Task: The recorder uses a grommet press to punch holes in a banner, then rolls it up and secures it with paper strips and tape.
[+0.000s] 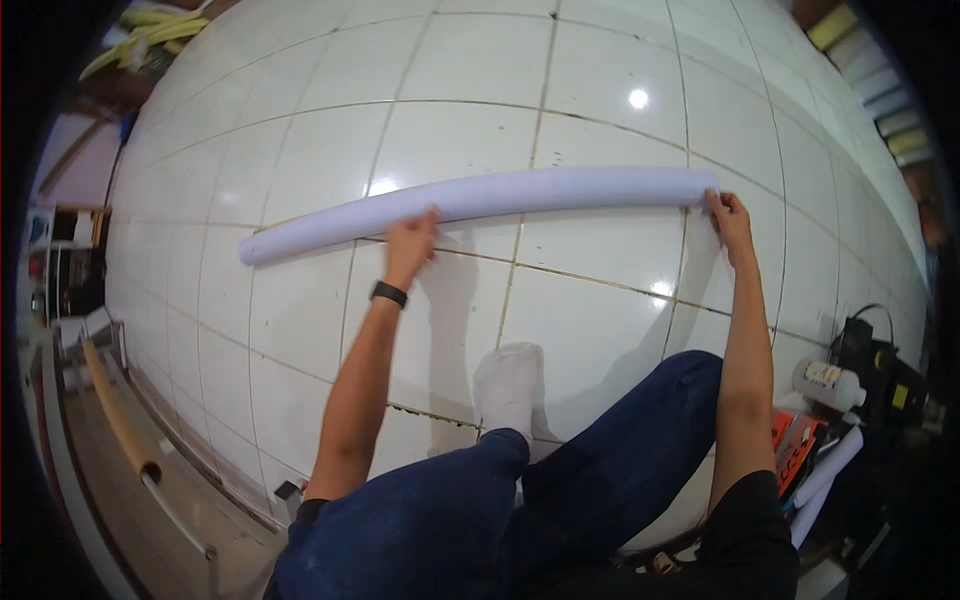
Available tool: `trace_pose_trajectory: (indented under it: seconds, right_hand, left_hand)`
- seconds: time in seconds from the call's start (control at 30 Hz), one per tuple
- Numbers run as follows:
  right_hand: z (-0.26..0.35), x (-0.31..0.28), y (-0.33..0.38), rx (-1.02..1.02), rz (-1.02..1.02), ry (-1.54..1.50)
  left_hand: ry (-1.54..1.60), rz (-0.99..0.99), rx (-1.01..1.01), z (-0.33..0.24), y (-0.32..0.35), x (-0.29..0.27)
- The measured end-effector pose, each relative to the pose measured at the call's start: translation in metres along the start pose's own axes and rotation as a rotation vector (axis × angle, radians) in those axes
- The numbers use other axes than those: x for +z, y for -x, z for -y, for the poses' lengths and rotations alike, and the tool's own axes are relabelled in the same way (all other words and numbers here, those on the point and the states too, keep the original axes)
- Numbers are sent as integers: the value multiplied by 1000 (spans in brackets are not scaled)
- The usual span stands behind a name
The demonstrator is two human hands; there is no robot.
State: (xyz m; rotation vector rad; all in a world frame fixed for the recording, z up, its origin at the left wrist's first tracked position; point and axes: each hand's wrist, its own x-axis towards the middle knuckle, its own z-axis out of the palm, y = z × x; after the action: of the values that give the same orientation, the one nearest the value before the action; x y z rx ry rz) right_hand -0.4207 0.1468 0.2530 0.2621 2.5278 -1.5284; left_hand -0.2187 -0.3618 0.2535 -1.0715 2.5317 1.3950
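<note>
long white paper roll [480, 205] lies on the tiled floor [600, 300], long axis left to right. left hand [412, 240] presses flat near mid-length; right hand [728, 215] pinches the right end. left end lies free, nearer the left hand.

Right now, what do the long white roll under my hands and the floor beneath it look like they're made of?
The long white roll looks like paper or thin sheet rolled into a tube: matte, pale, evenly smooth, though vinyl cannot be ruled out. The floor looks like glazed ceramic tile: glossy white squares with dark grout lines and bright lamp reflections.
</note>
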Motion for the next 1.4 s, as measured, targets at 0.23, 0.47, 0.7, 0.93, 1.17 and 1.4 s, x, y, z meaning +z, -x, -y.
trace_pose_trajectory:
  seconds: [0.23,0.47,0.7,0.93,1.17,1.4]
  right_hand:
    - [47,43,116,-82,325,-154]
    - [103,60,353,-202,64,-471]
    - [134,11,446,-751,-291,-320]
    - [101,11,461,-888,44,294]
    - [63,47,462,-449,216,759]
    - [54,72,468,-294,420,507]
  left_hand:
    - [1191,154,-137,11,70,48]
    - [1628,0,28,-47,106,-40]
    - [1402,272,361,-189,166,-99]
    - [1027,422,306,-241,163,-101]
    - [1106,601,76,-157,108,33]
    - [1314,708,-79,-77,76,91]
